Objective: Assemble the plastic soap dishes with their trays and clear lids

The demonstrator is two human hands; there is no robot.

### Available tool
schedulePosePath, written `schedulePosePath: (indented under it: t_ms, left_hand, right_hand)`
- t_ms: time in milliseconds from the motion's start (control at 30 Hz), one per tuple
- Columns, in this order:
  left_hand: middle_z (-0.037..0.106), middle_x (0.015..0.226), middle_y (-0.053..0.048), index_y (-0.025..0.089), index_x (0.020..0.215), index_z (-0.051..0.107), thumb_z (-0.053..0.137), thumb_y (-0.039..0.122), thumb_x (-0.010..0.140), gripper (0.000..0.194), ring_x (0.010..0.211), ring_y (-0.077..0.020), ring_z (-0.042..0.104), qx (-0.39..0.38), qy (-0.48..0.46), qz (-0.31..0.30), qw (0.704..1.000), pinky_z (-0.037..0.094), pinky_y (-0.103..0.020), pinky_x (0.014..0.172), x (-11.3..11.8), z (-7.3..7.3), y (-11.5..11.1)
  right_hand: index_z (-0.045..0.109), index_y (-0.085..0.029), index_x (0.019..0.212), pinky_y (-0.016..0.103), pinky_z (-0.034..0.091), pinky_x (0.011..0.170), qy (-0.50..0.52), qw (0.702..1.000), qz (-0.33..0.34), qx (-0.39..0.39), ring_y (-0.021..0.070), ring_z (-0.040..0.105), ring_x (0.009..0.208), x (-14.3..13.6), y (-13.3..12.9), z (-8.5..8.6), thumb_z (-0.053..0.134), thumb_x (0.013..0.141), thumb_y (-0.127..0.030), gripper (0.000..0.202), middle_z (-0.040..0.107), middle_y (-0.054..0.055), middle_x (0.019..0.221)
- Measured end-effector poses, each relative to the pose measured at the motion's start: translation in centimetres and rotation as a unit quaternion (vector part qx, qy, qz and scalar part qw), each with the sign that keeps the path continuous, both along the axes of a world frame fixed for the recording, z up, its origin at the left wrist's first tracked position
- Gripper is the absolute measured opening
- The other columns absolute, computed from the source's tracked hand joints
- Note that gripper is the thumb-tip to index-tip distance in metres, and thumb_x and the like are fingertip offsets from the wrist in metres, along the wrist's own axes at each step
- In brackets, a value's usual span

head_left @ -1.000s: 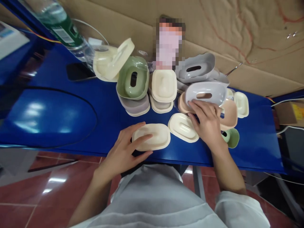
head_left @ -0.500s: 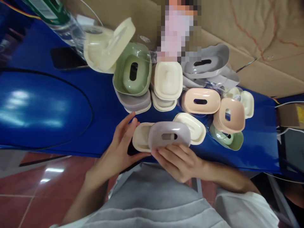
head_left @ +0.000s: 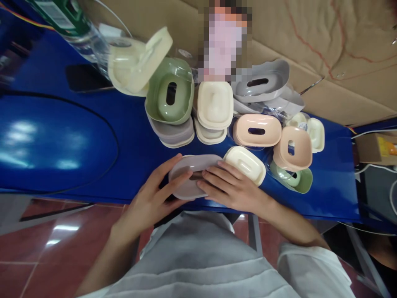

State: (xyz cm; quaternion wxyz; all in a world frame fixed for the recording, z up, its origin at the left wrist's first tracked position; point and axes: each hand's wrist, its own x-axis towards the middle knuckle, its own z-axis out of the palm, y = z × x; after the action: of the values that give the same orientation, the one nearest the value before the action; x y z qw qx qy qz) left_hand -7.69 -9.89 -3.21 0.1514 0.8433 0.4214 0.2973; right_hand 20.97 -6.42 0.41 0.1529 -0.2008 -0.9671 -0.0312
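Observation:
A grey-mauve oval piece with a slot [head_left: 186, 165] lies over a cream part near the blue table's front edge, covering nearly all of it. My left hand [head_left: 158, 192] grips its left end, with fingers on top and the thumb at the near side. My right hand [head_left: 234, 188] rests on its right end, fingers stretched over the surface by the slot. Beside the right fingers is a cream lid [head_left: 246, 164]. Behind stand a green slotted piece [head_left: 171, 94] on a grey one, and a cream lid [head_left: 215, 103].
Peach slotted pieces [head_left: 293, 151] and a green one [head_left: 305, 180] stand at the right. Grey shells [head_left: 263, 82] are piled behind. A clear bottle [head_left: 89, 43], a dark phone [head_left: 87, 77] and a cream container [head_left: 125, 68] are at the back left. A black cable curves across the left.
The grey-mauve piece has moved left over the cream part. My left hand has come onto it, and my right hand has shifted slightly with its fingers now spread on top.

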Motion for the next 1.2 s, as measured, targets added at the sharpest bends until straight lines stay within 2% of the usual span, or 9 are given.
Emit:
schedulePosePath:
  t_ms: [100,233,367,500,667,833,1033,1100,1200]
  left_hand:
    - [0.035,0.176,-0.016,0.032,0.169,0.037,0.078,0.025,0.097,0.083,0.156,-0.0387,0.048,-0.007,0.010,-0.021,1.000,0.053,-0.057,0.121,-0.7,0.2,0.1]
    - [0.033,0.177,-0.016,0.035,0.166,0.041,0.075,0.028,0.099,0.076,0.156,-0.0431,0.046,0.003,0.044,-0.031,0.999,0.050,-0.065,0.121,-2.1,0.3,0.7]
    - [0.045,0.169,-0.015,0.034,0.164,0.045,0.072,0.036,0.102,0.068,0.146,-0.0384,0.058,-0.004,0.051,-0.004,0.999,0.058,-0.056,0.115,-2.4,0.1,1.3]
    - [0.053,0.164,-0.010,0.035,0.160,0.048,0.063,0.031,0.107,0.055,0.145,-0.0327,0.060,0.000,0.028,-0.018,0.999,0.058,-0.054,0.116,-1.7,-0.4,1.5]
    - [0.059,0.158,-0.013,0.029,0.142,0.063,0.074,0.023,0.100,0.044,0.150,-0.0349,0.055,0.065,0.030,-0.007,0.997,0.056,-0.057,0.116,-1.4,-0.1,1.4]
    - [0.078,0.132,-0.011,0.018,0.131,0.069,0.076,0.010,0.094,0.038,0.136,-0.0299,0.068,0.089,0.054,-0.092,0.990,0.052,-0.051,0.119,-1.3,0.5,1.7]
    - [0.080,0.124,-0.008,0.020,0.124,0.070,0.076,0.019,0.097,0.027,0.125,-0.0294,0.073,0.082,0.061,-0.111,0.989,0.055,-0.050,0.111,-1.0,0.6,2.5]
    - [0.080,0.124,-0.008,0.022,0.124,0.070,0.076,0.020,0.097,0.027,0.124,-0.0293,0.073,0.086,0.062,-0.107,0.989,0.055,-0.050,0.108,-0.9,0.7,2.7]
    - [0.080,0.122,-0.008,0.020,0.121,0.071,0.075,0.018,0.097,0.024,0.121,-0.0296,0.073,0.110,0.071,-0.111,0.985,0.055,-0.050,0.103,-0.6,1.1,2.6]
  right_hand:
    - [0.071,-0.014,0.138,0.046,0.048,0.124,-0.004,1.000,0.009,0.024,0.0251,0.067,0.133,-1.0,-0.3,-0.6,0.066,0.106,-0.019,0.032,0.076,0.011,0.137]
    - [0.071,-0.018,0.139,0.042,0.048,0.121,-0.010,0.998,0.009,0.063,0.0233,0.065,0.133,-1.8,-0.7,-1.1,0.063,0.108,-0.019,0.033,0.076,0.008,0.138]
    - [0.070,-0.025,0.140,0.045,0.041,0.122,0.008,0.997,-0.021,0.070,0.0195,0.062,0.132,-1.4,-0.6,-1.2,0.062,0.110,-0.023,0.031,0.078,0.005,0.133]
    - [0.069,-0.023,0.141,0.048,0.035,0.122,0.009,0.997,-0.049,0.060,0.0202,0.063,0.127,-0.7,-0.4,-1.0,0.060,0.112,-0.038,0.034,0.079,0.007,0.123]
    - [0.071,-0.017,0.137,0.046,0.045,0.111,-0.011,0.999,-0.006,0.034,0.0238,0.065,0.124,0.3,0.3,0.0,0.065,0.109,-0.027,0.031,0.077,0.009,0.128]
    - [0.075,-0.011,0.125,0.043,0.052,0.097,-0.010,1.000,0.015,0.019,0.0247,0.069,0.113,0.5,0.5,0.4,0.068,0.105,-0.017,0.022,0.079,0.012,0.119]
    - [0.076,-0.013,0.126,0.039,0.054,0.095,-0.004,1.000,0.019,-0.013,0.0218,0.071,0.112,0.1,1.0,0.2,0.065,0.110,-0.031,0.026,0.081,0.009,0.117]
    - [0.076,-0.014,0.122,0.038,0.055,0.094,0.035,0.998,-0.015,-0.045,0.0213,0.073,0.110,1.2,1.3,1.5,0.065,0.110,-0.036,0.027,0.082,0.008,0.114]
    - [0.077,-0.020,0.115,0.039,0.055,0.087,0.105,0.979,-0.155,-0.075,0.0212,0.076,0.097,3.9,1.4,4.4,0.070,0.106,-0.024,0.013,0.083,0.005,0.105]
